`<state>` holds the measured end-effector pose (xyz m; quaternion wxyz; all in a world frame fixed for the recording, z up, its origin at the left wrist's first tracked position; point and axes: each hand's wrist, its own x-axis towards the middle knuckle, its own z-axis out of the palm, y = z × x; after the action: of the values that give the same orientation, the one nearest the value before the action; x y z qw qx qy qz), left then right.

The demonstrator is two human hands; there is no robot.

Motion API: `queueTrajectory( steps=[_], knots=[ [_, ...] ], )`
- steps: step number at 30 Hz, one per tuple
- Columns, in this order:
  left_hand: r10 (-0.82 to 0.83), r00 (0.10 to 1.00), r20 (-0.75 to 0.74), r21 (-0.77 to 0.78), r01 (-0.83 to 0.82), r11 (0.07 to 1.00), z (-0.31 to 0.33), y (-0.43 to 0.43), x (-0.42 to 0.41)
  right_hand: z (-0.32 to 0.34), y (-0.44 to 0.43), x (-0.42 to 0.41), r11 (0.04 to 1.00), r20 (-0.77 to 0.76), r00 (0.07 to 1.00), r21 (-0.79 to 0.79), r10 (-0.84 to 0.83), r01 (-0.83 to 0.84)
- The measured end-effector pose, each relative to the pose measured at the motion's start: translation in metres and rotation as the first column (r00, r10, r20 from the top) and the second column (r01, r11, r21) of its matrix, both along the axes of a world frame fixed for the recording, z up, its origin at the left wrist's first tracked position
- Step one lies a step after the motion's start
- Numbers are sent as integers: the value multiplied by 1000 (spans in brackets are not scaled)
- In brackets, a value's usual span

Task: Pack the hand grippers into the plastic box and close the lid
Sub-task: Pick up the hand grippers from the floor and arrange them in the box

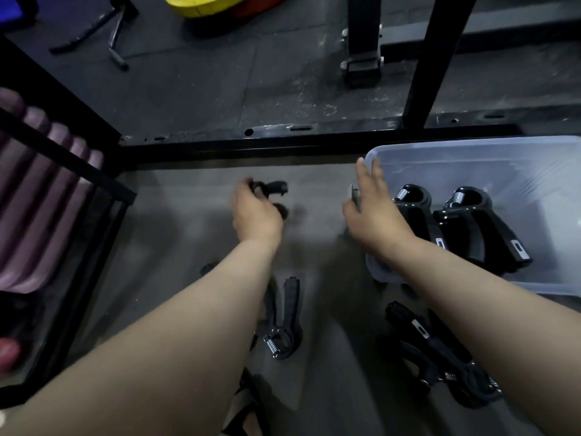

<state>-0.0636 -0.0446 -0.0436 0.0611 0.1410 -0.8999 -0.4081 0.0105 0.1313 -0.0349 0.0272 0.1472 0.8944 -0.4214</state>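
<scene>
Plastic box (471,149) is taken as the reference. It stands open, and no lid can be made out in view.

- Inside the box, two grippers are laid side by side: the first packed gripper (412,209) against its left wall, the second packed gripper (481,221) toward its middle.
- The right hand (374,212) is laid on the box's left wall with fingers straight and spread. Nothing is pinched.
- Well to the left of the box, the held gripper (273,190) is gripped in the curled fingers of the left hand (256,215). It is blurred, so how much of it is enclosed cannot be told.
- In front of the box, a loose gripper (440,350) is seen; further left, another loose gripper (283,319) is partly covered by the left forearm.

Risks, as judged:

- The held gripper may be dropped on the way to the box if only one handle is caught.
- The box may be slid or tilted if weight is put on its wall.
- If grippers are piled crosswise on the packed pair, the lid may be kept from seating.
- The one under the forearm may be knocked or overlooked.
</scene>
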Motion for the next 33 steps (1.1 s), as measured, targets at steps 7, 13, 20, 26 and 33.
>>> queueTrajectory(
  steps=[7, 13, 20, 26, 33],
  knots=[
    [87, 970, -228, 283, -20, 959, 70, 62, -9, 1, 12, 6, 984, -48, 998, -175, 32, -40],
    [26, 997, -72, 473, 12, 881, 86, 76, -8, 31, 39, 6, 704, 52, 937, -646, -346, 296],
    [-361, 928, 86, 464, 284, 839, 84, 92, 24, 83, 90, 33, 915, -35, 991, -381, 130, -133],
    [-332, 936, 115, 537, 222, 814, 74, 121, 28, 86, 101, 38, 939, 104, 956, 186, 276, -291],
    [-460, 877, 140, 75, 454, 888, 33, 125, 58, 76, 120, 45, 924, 471, 881, 316, 45, -216]
  ],
)
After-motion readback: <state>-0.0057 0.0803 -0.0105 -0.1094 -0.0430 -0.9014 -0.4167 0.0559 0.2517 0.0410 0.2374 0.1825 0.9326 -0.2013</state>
